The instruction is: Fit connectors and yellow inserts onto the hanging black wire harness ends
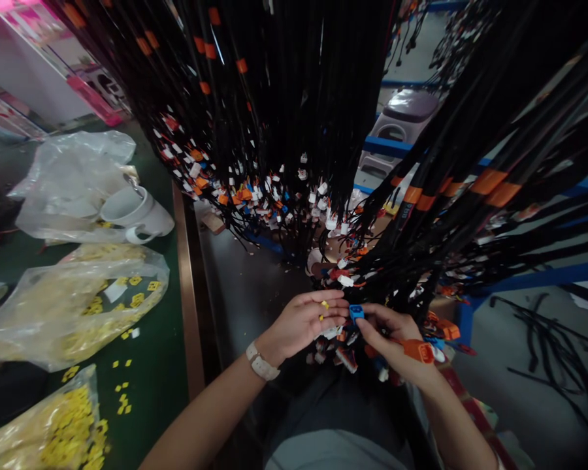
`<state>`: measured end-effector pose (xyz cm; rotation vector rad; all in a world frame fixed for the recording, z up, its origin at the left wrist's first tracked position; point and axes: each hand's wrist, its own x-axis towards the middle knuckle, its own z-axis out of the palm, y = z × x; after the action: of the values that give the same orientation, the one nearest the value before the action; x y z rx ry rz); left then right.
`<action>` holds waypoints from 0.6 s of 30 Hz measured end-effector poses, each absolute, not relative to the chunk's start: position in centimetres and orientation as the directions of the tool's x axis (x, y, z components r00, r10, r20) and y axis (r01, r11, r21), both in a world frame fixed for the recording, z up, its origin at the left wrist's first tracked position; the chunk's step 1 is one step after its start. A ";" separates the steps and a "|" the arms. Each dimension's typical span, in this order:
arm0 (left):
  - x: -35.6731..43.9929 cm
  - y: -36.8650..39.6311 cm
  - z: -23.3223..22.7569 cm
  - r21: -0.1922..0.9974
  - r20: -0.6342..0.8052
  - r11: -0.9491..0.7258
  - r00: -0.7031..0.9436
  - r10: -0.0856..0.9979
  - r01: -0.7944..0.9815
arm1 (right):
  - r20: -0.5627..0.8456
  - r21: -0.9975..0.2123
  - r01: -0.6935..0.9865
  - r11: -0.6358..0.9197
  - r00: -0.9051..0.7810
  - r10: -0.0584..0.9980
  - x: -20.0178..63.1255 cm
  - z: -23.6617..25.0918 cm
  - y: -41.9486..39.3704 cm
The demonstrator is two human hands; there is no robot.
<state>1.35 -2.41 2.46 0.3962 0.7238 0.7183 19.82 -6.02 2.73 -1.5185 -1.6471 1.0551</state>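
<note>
My left hand holds small yellow clips between its fingers, close in front of my body. My right hand pinches a blue connector at the end of a black wire harness, with an orange connector lying across its palm. The two hands almost touch at the blue connector. Thick bundles of black cables with white, orange and blue plugs hang down just above and behind both hands. A pale wristband is on my left wrist.
To the left, a green table carries clear bags of yellow clips, loose clips, a white mug and crumpled plastic. A blue metal frame and a grey stool stand behind the cables. Loose black wires lie on the floor at right.
</note>
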 end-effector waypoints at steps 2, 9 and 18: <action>1.3 -2.4 2.3 0.554 -0.461 0.705 0.541 0.703 -0.444 | -0.067 -0.898 0.439 -0.015 -0.104 0.992 20.0 2.5 -6.0; 1.3 -2.5 2.2 0.561 -0.453 0.689 0.526 0.720 -0.459 | -0.048 -0.893 0.450 0.020 -0.140 0.989 19.9 2.5 -6.1; 1.2 -2.4 1.4 0.636 -0.465 0.662 0.487 0.739 -0.397 | -0.036 -0.868 0.492 0.071 -0.204 0.978 19.7 1.4 -6.4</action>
<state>1.23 -2.41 1.45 0.4855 0.7927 0.7243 19.69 -6.44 1.42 -1.4627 -1.7619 1.0577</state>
